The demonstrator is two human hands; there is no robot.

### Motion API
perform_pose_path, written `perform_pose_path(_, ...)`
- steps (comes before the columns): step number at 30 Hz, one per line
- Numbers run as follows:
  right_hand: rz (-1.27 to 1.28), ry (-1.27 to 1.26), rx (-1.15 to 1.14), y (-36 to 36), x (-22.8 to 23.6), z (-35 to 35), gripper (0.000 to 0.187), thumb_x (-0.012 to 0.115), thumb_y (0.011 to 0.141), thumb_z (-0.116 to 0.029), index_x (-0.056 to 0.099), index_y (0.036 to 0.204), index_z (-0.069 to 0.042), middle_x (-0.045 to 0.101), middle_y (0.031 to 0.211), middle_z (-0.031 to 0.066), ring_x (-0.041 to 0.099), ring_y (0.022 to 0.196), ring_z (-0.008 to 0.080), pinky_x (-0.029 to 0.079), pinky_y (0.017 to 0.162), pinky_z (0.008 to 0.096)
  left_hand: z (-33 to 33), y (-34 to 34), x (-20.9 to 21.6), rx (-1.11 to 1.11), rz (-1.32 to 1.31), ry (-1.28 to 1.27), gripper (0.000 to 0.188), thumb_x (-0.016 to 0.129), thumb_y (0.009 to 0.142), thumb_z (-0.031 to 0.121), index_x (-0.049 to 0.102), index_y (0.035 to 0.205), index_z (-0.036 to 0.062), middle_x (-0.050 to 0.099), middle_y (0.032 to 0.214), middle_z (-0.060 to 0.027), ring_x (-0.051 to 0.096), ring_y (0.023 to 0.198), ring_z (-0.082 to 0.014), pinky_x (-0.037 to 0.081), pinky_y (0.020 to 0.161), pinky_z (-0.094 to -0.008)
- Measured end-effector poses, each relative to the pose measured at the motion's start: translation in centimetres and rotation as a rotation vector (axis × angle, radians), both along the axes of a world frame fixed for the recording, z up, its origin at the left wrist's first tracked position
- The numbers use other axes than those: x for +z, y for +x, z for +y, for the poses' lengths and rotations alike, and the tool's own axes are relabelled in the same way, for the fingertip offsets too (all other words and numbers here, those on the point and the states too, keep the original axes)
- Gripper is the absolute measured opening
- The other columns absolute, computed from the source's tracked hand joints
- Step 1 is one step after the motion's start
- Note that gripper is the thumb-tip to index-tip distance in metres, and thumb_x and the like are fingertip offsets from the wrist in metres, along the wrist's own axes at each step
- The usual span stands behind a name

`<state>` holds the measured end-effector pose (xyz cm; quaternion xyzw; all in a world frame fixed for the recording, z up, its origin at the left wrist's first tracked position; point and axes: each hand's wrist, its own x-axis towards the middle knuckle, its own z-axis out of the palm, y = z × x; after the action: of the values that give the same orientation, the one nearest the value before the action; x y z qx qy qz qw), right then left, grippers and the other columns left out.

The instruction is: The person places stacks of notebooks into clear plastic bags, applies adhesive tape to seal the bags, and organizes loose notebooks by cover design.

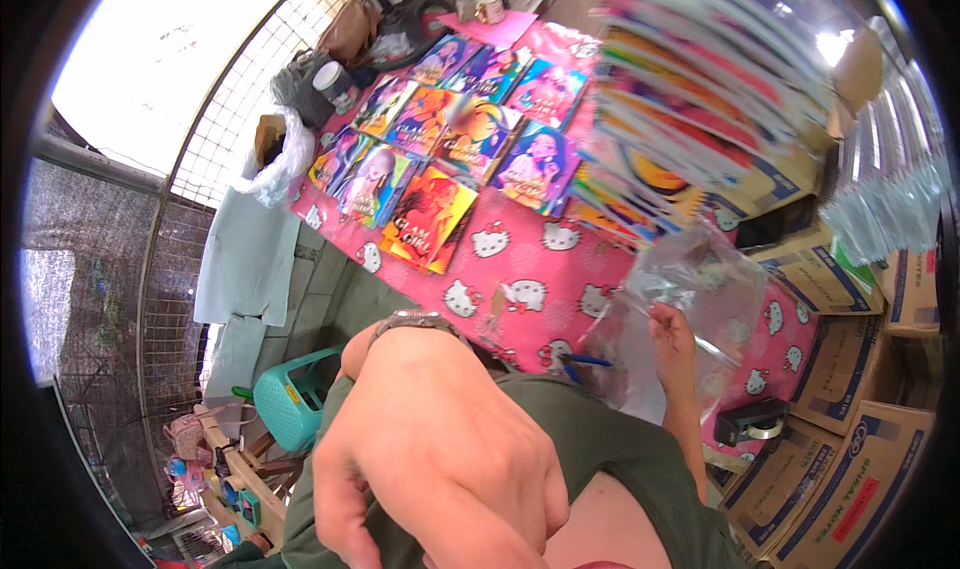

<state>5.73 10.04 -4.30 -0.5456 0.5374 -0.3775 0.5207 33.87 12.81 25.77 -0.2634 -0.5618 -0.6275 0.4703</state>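
Observation:
My left hand, with a watch on its wrist, is raised close to the view. Its fingers curl downward and their tips are out of sight, so anything in them is hidden. Lower right of the table's middle, my right hand is closed on the edge of a clear plastic bag, which lies crumpled over the pink tablecloth. A blue pen rests by the bag. Beyond, several colourful illustrated notebooks lie in rows of piles.
A tall stack of notebooks, blurred, rises at the far right. Cardboard boxes line the right side, with a black tape dispenser near them. A teal stool stands at left. A white plastic bag hangs by the table's left corner.

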Motion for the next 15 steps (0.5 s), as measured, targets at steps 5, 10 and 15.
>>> perform_pose_path(5, -0.024, 0.008, -0.008, 13.1, -1.4, -1.5, 0.024, 0.056, 0.094, -0.008, 0.057, 0.117, -0.001, 0.062, 0.109, 0.0069, 0.057, 0.102, 0.0129, 0.043, 0.093, 0.0282, 1.2, 13.6, -1.0, -0.007, 0.042, 0.175, 0.041, 0.042, 0.098, 0.019, 0.056, 0.118, -0.0148, 0.066, 0.08, -0.0146, 0.053, 0.051, -0.019, 0.035, 0.05, -0.0302)
perform_pose_path(10, 0.037, 0.021, -0.117, 24.1, 0.5, -4.0, 0.022, 0.057, 0.093, -0.008, 0.06, 0.113, 0.0, 0.065, 0.104, 0.0062, 0.059, 0.096, 0.0109, 0.045, 0.086, 0.0258, -3.7, 26.0, -1.7, -0.127, -0.039, -0.004, 0.037, 0.05, 0.095, 0.02, 0.059, 0.115, -0.0097, 0.066, 0.083, -0.0139, 0.056, 0.058, -0.0196, 0.041, 0.057, -0.0324)
perform_pose_path(15, 0.241, -0.105, -0.106, 30.5, 1.8, -9.8, 0.018, 0.059, 0.092, -0.01, 0.063, 0.107, 0.0, 0.067, 0.095, 0.0042, 0.06, 0.086, 0.0093, 0.048, 0.079, 0.0248, -9.3, 38.2, -7.4, 0.397, -0.268, 0.298, 0.03, 0.055, 0.09, 0.014, 0.055, 0.113, -0.0054, 0.06, 0.082, -0.0114, 0.06, 0.069, -0.0216, 0.052, 0.071, -0.0383)
